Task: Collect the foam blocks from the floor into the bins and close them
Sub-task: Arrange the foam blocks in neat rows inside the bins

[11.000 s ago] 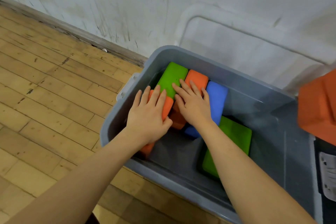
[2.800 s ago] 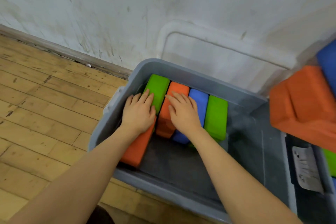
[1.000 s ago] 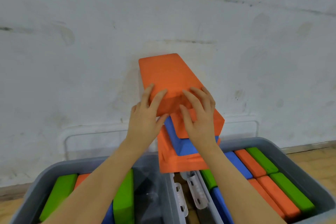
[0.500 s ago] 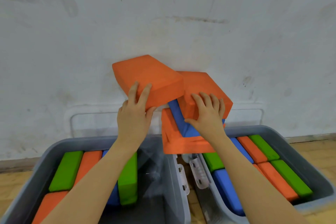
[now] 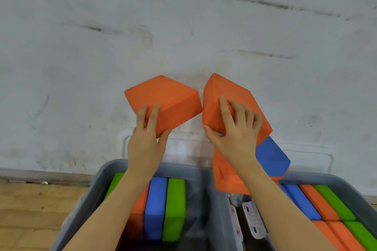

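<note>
— Gripping anything?
— I'm seeing the left hand (image 5: 145,144) clutching one orange block (image 5: 163,100) at frame centre; the right hand (image 5: 234,134) is clasping another orange block (image 5: 230,96) beside it.
— Bins?
— Left bin (image 5: 85,206) and right bin (image 5: 350,187) are sitting below, part-filled.

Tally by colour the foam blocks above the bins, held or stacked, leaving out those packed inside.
Orange: 3 (left orange block in the left hand, right orange block in the right hand, lower orange block in the stack)
Blue: 1 (blue block in the stack)
Total: 4
</note>
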`<state>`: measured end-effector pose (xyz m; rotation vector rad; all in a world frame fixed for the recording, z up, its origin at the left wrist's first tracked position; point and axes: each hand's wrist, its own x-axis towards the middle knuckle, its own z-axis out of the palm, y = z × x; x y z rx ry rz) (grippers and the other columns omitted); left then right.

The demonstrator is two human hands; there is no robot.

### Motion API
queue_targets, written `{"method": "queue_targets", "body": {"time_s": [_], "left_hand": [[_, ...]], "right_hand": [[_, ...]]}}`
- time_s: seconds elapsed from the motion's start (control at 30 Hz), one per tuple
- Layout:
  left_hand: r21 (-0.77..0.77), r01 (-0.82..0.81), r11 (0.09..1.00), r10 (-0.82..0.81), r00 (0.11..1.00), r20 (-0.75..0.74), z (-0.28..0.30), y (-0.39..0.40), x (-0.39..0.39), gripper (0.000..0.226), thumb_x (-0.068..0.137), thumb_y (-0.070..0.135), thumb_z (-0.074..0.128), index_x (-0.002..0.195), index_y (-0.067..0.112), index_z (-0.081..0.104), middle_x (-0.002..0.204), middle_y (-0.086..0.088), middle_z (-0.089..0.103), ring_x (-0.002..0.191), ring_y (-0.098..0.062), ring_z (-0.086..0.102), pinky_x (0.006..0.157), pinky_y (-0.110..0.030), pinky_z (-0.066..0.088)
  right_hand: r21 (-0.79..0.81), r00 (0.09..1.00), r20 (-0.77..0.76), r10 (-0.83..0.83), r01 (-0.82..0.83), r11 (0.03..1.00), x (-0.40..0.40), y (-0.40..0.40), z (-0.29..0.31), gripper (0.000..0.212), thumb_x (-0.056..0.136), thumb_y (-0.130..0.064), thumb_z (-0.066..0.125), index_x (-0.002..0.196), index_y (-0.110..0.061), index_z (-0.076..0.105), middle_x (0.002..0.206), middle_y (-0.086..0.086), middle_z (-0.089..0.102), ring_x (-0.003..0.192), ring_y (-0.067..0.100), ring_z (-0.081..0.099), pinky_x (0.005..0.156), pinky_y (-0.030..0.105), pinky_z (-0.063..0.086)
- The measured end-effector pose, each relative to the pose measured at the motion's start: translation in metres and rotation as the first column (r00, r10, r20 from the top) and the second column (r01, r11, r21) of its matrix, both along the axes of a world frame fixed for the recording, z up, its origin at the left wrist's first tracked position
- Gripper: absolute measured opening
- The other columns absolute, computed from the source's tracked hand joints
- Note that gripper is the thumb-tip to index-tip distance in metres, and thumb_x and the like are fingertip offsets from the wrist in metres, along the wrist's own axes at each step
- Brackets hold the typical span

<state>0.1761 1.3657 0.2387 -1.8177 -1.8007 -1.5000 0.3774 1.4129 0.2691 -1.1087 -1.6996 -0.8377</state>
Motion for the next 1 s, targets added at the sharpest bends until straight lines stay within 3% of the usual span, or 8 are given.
{"method": "queue_targets", "body": {"time_s": [0.17, 0.37, 0.53, 0.63, 0.73, 0.83, 0.93, 1.0], "left_hand": [[-0.132, -0.186, 0.974, 0.201, 0.974, 0.109, -0.017, -0.035, -0.047, 0.066, 0.085, 0.032, 0.065, 0.142, 0.019, 0.034, 0.144, -0.008, 0.031, 0.086, -0.035, 0.060, 0.059, -0.033, 0.039], [-0.366, -0.179, 0.913, 0.286, 0.922, 0.262, -0.064, -0.062, -0.071, 0.066, 0.084, 0.040, 0.063, 0.140, 0.024, 0.033, 0.141, -0.001, 0.029, 0.103, -0.036, 0.056, 0.074, -0.041, 0.046], [-0.462, -0.116, 0.879, 0.312, 0.873, 0.374, -0.086, -0.060, -0.086, 0.067, 0.084, 0.046, 0.061, 0.140, 0.025, 0.031, 0.137, -0.003, 0.034, 0.110, -0.030, 0.053, 0.074, -0.032, 0.037], [-0.488, -0.128, 0.863, 0.296, 0.912, 0.284, -0.087, -0.053, -0.090, 0.063, 0.086, 0.052, 0.055, 0.140, 0.031, 0.030, 0.131, -0.005, 0.038, 0.105, -0.033, 0.055, 0.072, -0.035, 0.039], [-0.567, -0.285, 0.773, 0.354, 0.935, 0.013, -0.086, -0.044, -0.094, 0.056, 0.090, 0.055, 0.043, 0.141, 0.032, 0.034, 0.132, -0.011, 0.039, 0.096, -0.041, 0.056, 0.073, -0.041, 0.044], [-0.398, -0.455, 0.796, 0.362, 0.886, -0.288, -0.098, -0.039, -0.095, 0.059, 0.086, 0.055, 0.039, 0.130, 0.019, 0.054, 0.134, -0.018, 0.047, 0.093, -0.046, 0.056, 0.073, -0.047, 0.049], [-0.351, -0.423, 0.836, 0.303, 0.887, -0.348, -0.107, -0.033, -0.094, 0.064, 0.081, 0.048, 0.057, 0.131, 0.008, 0.051, 0.140, -0.016, 0.044, 0.103, -0.045, 0.055, 0.078, -0.050, 0.048], [-0.377, -0.402, 0.834, 0.271, 0.895, -0.353, -0.104, -0.030, -0.094, 0.068, 0.075, 0.044, 0.071, 0.131, 0.009, 0.052, 0.137, -0.016, 0.048, 0.089, -0.044, 0.057, 0.072, -0.048, 0.049]], "right_hand": [[-0.035, 0.996, 0.050, 0.075, -0.073, 0.997, -0.053, -0.011, 0.000, 0.063, 0.079, -0.060, 0.055, 0.122, -0.015, 0.060, 0.106, 0.012, 0.064, 0.084, 0.027, 0.057, 0.074, 0.041, 0.040], [-0.405, 0.983, 0.025, 0.183, -0.157, 0.901, -0.101, -0.032, -0.058, 0.056, 0.076, -0.057, 0.053, 0.117, -0.020, 0.064, 0.110, 0.008, 0.062, 0.081, 0.026, 0.065, 0.067, 0.034, 0.044], [-0.714, 0.992, -0.076, 0.105, -0.127, 0.689, -0.126, -0.036, -0.087, 0.056, 0.085, -0.057, 0.051, 0.133, -0.027, 0.050, 0.127, -0.003, 0.044, 0.104, 0.020, 0.056, 0.089, 0.039, 0.038], [-0.770, 0.993, -0.073, 0.093, -0.115, 0.628, -0.136, -0.031, -0.092, 0.060, 0.086, -0.060, 0.047, 0.139, -0.030, 0.041, 0.132, -0.003, 0.038, 0.112, 0.022, 0.051, 0.094, 0.038, 0.033], [-0.806, 0.988, 0.050, 0.143, -0.045, 0.590, -0.144, -0.024, -0.094, 0.067, 0.086, -0.059, 0.045, 0.145, -0.031, 0.029, 0.138, 0.003, 0.033, 0.116, 0.028, 0.045, 0.095, 0.041, 0.033], [-0.820, 0.954, 0.175, 0.242, 0.005, 0.572, -0.145, -0.023, -0.096, 0.078, 0.080, -0.055, 0.043, 0.148, -0.026, 0.018, 0.140, 0.009, 0.028, 0.113, 0.032, 0.045, 0.092, 0.041, 0.035], [-0.821, 0.939, 0.162, 0.303, -0.042, 0.569, -0.142, -0.020, -0.095, 0.071, 0.082, -0.051, 0.046, 0.144, -0.021, 0.026, 0.139, 0.009, 0.030, 0.105, 0.033, 0.051, 0.086, 0.041, 0.039], [-0.804, 0.941, 0.146, 0.307, -0.068, 0.591, -0.141, -0.022, -0.096, 0.059, 0.087, -0.047, 0.051, 0.137, -0.020, 0.036, 0.138, 0.009, 0.033, 0.100, 0.034, 0.053, 0.079, 0.041, 0.043]]}}
